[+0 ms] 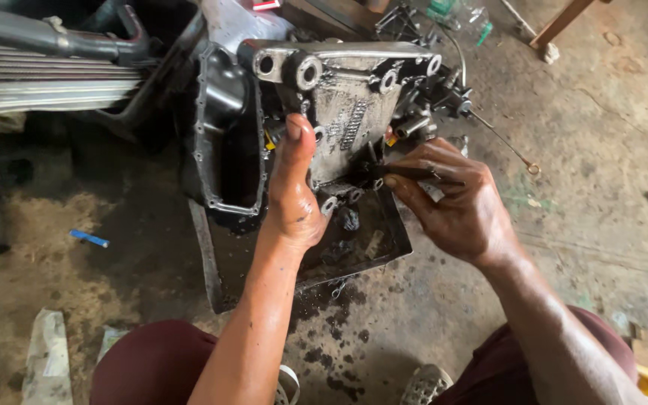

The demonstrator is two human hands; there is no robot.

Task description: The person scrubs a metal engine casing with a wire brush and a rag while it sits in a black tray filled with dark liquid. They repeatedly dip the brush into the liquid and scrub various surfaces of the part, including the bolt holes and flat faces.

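Thin dark tool (414, 173) in right hand (455, 202), lying level, tip leftward at engine casing (354, 97)

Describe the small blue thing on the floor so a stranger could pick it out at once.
Start from the big oily engine housing that the left hand presses against, then look left across the dark, stained concrete floor. There lies a short blue stick, alone and slightly tilted. Its bright blue sets it apart from the grey and brown scraps around it.
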